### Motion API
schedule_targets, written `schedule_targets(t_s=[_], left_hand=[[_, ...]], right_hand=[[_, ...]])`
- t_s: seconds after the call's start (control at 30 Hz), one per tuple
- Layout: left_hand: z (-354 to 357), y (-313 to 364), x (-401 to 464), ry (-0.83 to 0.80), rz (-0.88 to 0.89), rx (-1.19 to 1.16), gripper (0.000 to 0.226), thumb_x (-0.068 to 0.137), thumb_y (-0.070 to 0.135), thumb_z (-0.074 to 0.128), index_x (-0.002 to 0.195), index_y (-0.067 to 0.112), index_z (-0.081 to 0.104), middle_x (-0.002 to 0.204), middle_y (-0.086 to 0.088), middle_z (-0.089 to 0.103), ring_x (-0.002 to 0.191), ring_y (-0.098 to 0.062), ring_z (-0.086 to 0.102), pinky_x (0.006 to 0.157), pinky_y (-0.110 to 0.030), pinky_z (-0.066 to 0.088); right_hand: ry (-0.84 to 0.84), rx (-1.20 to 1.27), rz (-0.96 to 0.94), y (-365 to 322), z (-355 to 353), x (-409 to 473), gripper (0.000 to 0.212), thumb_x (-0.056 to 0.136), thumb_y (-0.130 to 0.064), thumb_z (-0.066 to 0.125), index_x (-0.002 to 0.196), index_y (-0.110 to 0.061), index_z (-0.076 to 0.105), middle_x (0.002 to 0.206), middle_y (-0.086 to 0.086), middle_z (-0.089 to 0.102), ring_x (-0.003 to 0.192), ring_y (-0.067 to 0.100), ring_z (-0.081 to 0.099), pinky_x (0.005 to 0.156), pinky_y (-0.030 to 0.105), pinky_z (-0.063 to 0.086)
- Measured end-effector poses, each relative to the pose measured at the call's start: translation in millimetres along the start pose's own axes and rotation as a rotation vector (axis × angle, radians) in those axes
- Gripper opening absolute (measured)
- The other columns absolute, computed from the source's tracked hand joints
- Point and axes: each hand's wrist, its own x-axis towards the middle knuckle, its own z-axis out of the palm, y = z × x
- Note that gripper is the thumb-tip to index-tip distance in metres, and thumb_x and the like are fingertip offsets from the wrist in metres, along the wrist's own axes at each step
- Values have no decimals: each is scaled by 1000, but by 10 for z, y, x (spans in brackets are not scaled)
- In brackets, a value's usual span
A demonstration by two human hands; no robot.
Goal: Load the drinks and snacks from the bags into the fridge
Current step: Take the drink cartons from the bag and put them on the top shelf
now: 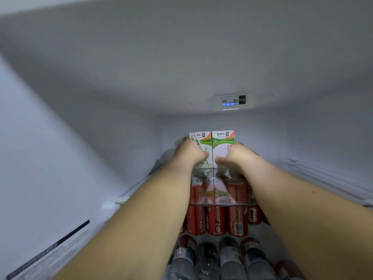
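Fridge [60, 158] interior, L to R. Your left hand [190, 153] has fingers curled round the left milk carton [201, 141], thumb on its front. Your right hand [236, 155] grips the right milk carton [223, 144], thumb pressed on its front face. Cartons: 2, upright, long axis vertical, touching side by side at the back of the glass shelf [222, 204], directly ahead of both hands; each hand equally near its own carton. Judgement: cartons look seated; next move is likely letting go and drawing arms straight back. Below the shelf: red cans [216, 221], approx 4 in front row, more behind, exact no. unclear. Lowest: bottles [230, 257], 4 visible, lying down.
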Motion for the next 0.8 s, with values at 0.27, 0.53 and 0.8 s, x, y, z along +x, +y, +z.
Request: schedule_targets(t_s=[0.27, 0.53, 0.8], left_hand=[[-123, 63, -204, -104, 9, 72, 38, 90, 33, 69, 122, 12, 67, 123, -8, 67, 111, -26, 64, 93, -31, 52], [-638, 185, -850, 5, 138, 338, 25, 96, 26, 52, 111, 8, 56, 118, -15, 64, 97, -31, 59, 76, -33, 44], [-890, 226, -1585, 88, 280, 573, 44, 104, 31, 35, 135, 1, 44, 138, -20, 51, 124, -36, 50, 101, -40, 37]], right_hand=[[-10, 36, 4, -23, -106, -141, 60, 78, -54, 70, 119, -11, 56, 106, 6, 63, 91, 27, 63, 70, 29, 48], [77, -56, -65, 82, -608, -873, 46, 95, -47, 45, 112, -5, 55, 99, 13, 60, 95, 33, 57, 72, 33, 42], [17, -399, -236, 126, -963, -1764, 72, 102, -51, 29, 153, -2, 14, 161, 17, 16, 149, 30, 13, 121, 43, 10]])
